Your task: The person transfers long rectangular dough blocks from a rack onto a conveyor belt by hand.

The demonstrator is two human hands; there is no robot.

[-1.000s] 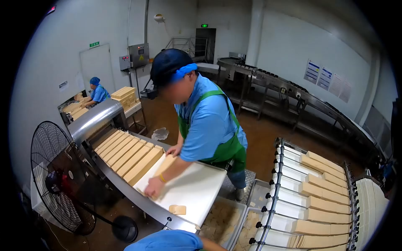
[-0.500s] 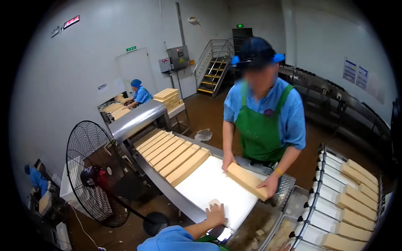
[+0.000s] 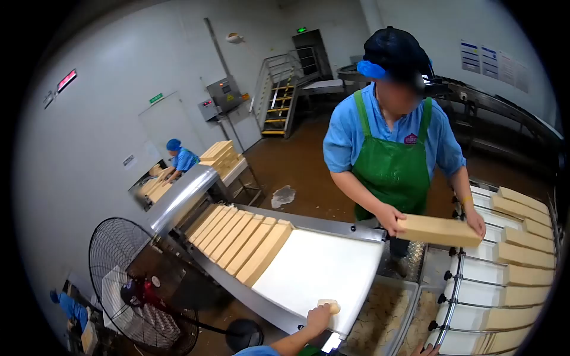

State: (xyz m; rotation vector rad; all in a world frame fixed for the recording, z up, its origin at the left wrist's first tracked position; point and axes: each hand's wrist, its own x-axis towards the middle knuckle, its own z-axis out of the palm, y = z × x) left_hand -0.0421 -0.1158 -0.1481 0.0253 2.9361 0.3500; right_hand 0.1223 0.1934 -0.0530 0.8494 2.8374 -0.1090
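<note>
Pinching a small piece on the white belt with left hand.
Cannot tell grip of right hand beside the rack.

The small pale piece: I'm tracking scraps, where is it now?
In the head view, the small pale piece lies low, right of centre, on the white belt near its edge, touched by the wearer's left hand.

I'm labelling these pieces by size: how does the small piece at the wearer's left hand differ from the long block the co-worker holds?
Size: the small piece is short; the long block is far longer.
Hands: the left hand has its fingers on the small piece; the co-worker's two hands hold the long block near its ends.
Place: the small piece is at the white belt; the long block is beyond its end.
Both are pale tan.
</note>
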